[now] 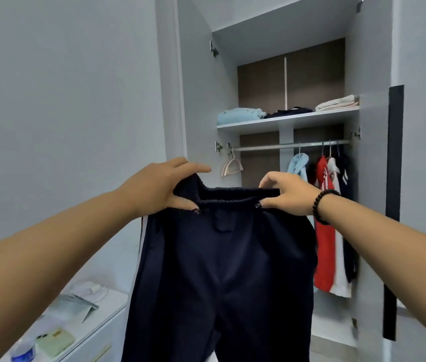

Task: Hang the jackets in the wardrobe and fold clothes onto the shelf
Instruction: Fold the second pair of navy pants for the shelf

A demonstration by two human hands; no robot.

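I'm holding up a pair of navy track pants (222,270) by the elastic waistband in front of the open wardrobe (198,100). My left hand (159,188) is pinching the waistband's left end, fingers curled round the fabric; my right hand (288,195), bead bracelet (322,205) on the wrist, is gripping the right end. The pants are hanging unfolded, legs dropping out of view at the bottom.

Progress, as I judge it: the hanging part looks mostly done. A light blue hoodie (298,165), a red jacket (324,231), a white one (338,244) and a dark one (347,205) are already hanging at the right end of the rail (285,146), with spare hangers (231,167) at its left end. On the shelf (285,121) three folded items are lying: a light blue piece (238,116) at the left edge, a dark piece (288,112) in the middle, a cream piece (337,103) at the right edge.

Left to do: fold these pants and put them on the shelf. A white surface (107,320) at lower left is carrying a phone (55,340) and oddments; I'm seeing no clothes there.
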